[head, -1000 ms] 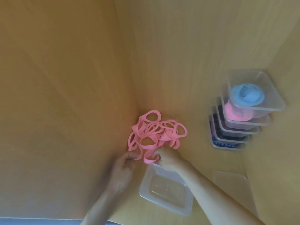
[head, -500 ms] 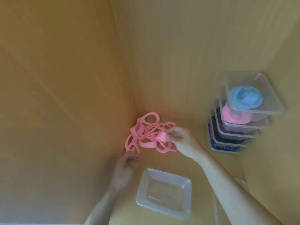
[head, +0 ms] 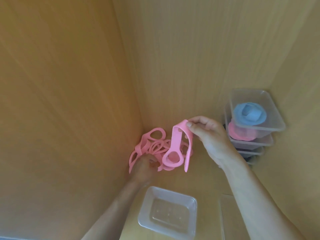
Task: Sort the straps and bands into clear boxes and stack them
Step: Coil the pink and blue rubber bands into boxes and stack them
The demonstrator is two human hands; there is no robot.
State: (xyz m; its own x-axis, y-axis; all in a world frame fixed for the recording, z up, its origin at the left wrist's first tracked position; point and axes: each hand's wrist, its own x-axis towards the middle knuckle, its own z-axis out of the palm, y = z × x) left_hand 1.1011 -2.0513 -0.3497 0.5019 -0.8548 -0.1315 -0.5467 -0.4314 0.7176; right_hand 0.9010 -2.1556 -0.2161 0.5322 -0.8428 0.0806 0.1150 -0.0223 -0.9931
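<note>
Nearest to us sat one clear box (head: 167, 227), open and with nothing in it, on the wooden floor (head: 204, 181) of the cupboard. One flat clear lid (head: 230, 220) lay just beside it on the right.

Beyond the box our left hand (head: 145, 167) reached into the near edge of the pile of pink straps (head: 152, 142), its fingers curled round some of them. The pile lay on the floor in the corner where two wooden walls (head: 69, 84) met. The straps overlapped too much for us to count them.

Our right hand (head: 209, 135) was raised above the pile and pinched one pink strap (head: 175, 142) between thumb and fingers at its fold. Both ends of that strap hung down: the left one ended in a ring, and the right one was plain.

Farthest, against the right wall, stood one stack of boxes (head: 270, 129). We counted three boxes clearly. The top one held one rolled blue band (head: 249, 113) and the second held one pink roll (head: 237, 135). Darker boxes below were partly hidden behind our right wrist, so we could not tell their number.
</note>
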